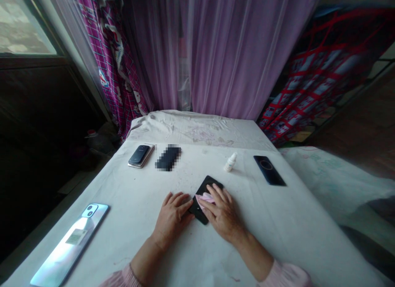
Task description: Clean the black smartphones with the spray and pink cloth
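Note:
A black phone (pixel 207 180) lies at a slant on the white-covered table, in front of me. My left hand (pixel 173 216) rests at its left edge, gripping it there with the thumb and forefinger while the other fingers lie on the cloth. On the phone's dark face my right hand (pixel 222 213) presses a folded pink cloth (pixel 206 197), its fingers laid over it. The cloth and both hands hide part of the phone. Beyond the right hand stands a small white bottle (pixel 230 162), upright and apart from it.
A dark phone (pixel 269 170) lies at the right. Far left, a small dark phone (pixel 140 154) rests on a lighter one, beside a pixelated dark object (pixel 168 158). A large silvery-blue phone (pixel 72 241) lies near left. Purple curtains (pixel 228 52) hang behind the table (pixel 148 188).

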Motion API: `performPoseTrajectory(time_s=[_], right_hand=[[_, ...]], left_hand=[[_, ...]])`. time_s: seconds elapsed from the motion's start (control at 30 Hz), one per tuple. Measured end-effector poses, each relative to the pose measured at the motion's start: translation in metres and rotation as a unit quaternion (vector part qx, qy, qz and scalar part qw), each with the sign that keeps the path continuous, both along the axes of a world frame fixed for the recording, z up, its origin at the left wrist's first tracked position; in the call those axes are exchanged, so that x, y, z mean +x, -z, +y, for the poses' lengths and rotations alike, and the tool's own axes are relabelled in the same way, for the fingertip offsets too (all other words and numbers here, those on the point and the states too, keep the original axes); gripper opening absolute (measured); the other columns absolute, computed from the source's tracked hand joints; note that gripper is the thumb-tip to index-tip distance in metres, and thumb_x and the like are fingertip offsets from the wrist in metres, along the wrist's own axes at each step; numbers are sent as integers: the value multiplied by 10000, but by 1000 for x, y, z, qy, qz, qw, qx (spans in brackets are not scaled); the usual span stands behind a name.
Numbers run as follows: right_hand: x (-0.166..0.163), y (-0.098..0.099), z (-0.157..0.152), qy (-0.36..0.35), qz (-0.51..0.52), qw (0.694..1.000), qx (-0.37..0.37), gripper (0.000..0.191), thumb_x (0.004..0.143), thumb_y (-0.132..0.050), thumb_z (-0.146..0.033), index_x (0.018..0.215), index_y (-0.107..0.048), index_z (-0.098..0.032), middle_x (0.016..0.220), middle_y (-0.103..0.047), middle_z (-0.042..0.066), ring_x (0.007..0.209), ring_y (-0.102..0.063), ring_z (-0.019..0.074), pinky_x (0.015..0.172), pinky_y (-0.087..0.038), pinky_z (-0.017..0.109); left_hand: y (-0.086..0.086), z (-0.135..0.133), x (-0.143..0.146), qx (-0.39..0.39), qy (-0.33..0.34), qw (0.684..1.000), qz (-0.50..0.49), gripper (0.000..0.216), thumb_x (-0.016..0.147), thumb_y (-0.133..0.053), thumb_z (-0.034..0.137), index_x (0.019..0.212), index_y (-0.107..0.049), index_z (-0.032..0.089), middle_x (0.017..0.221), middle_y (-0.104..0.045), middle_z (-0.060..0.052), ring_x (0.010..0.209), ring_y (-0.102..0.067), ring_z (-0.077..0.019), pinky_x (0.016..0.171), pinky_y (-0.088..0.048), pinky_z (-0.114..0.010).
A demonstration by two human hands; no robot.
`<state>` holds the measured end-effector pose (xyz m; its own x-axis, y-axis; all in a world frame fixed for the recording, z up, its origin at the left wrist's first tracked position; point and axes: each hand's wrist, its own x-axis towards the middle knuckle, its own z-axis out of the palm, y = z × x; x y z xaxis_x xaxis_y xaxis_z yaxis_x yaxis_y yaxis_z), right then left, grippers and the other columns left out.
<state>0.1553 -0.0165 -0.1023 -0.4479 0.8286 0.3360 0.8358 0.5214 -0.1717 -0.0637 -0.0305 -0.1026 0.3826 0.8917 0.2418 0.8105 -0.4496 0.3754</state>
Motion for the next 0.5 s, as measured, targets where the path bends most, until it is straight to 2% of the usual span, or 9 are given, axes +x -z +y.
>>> performPoseTrajectory(time_s=[0.17,0.3,0.37,0.5], right_hand=[[32,4,22,96,-13,995,25,341,938,-485,-280,1236,-613,-384,1394,-503,86,1298,-406,312,989,-351,495],[28,5,42,156,11,987,31,308,949,-465,-291,1178,-666,-336,1376,-521,97,1279,-420,315,969,-366,475],[18,5,44,147,21,989,24,315,951,-451,-281,1177,-669,-311,1366,-540,84,1289,-411,305,993,-342,482],[1,0,41,55,24,998,-16,353,957,-423,-261,1263,-597,-291,1331,-586,44,1301,-412,251,1069,-243,497]], left_hand=[[-1,0,1,6,4,1000,-4,348,847,-665,373,1189,-650,312,1241,-651,-62,1180,-563,-282,1042,-360,-530],[-2,1,1,13,12,1000,-1,320,865,-640,349,1184,-652,316,1236,-653,-66,1170,-569,-271,1044,-363,-518],[-2,0,2,15,14,1000,10,307,875,-627,336,1179,-654,314,1243,-649,-66,1178,-564,-266,1058,-347,-518],[-4,0,6,20,23,999,23,311,872,-626,353,1175,-651,288,1279,-628,-68,1207,-545,-262,1103,-294,-517]])
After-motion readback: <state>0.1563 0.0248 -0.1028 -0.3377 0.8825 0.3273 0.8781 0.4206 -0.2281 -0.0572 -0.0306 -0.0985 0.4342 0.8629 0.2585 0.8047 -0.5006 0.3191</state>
